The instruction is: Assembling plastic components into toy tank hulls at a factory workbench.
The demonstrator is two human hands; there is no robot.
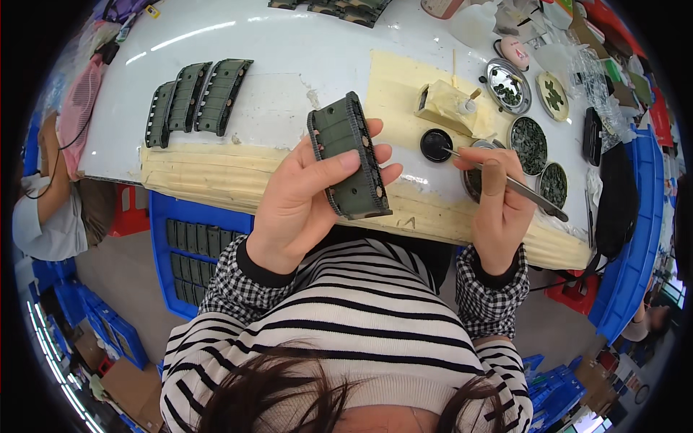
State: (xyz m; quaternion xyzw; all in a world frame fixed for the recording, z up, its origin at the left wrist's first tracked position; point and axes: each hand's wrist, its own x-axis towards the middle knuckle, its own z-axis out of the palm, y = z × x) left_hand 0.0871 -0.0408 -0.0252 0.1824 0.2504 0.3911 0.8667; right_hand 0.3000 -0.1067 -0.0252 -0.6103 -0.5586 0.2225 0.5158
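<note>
My left hand (307, 187) is closed round a dark green, ribbed plastic part (345, 155) with dark toothed edges, held tilted above the table's front edge. The thumb lies across its face and the fingertips show past its right side. In my right hand (500, 202) is a pair of metal tweezers (530, 193), pinched between thumb and fingers. Their tips reach left to a small round black dish (436, 145); whether they touch its contents I cannot tell. Three similar green parts, one of them a curved part (224, 97), lie side by side at the left.
At the right are a metal dish (508, 86) with small dark pieces, round tins such as a tin of dark green bits (528, 146), and a tape-wrapped block (451, 108). A blue crate (162, 270) with rows of green parts stands below the table at left. Someone sits at far left.
</note>
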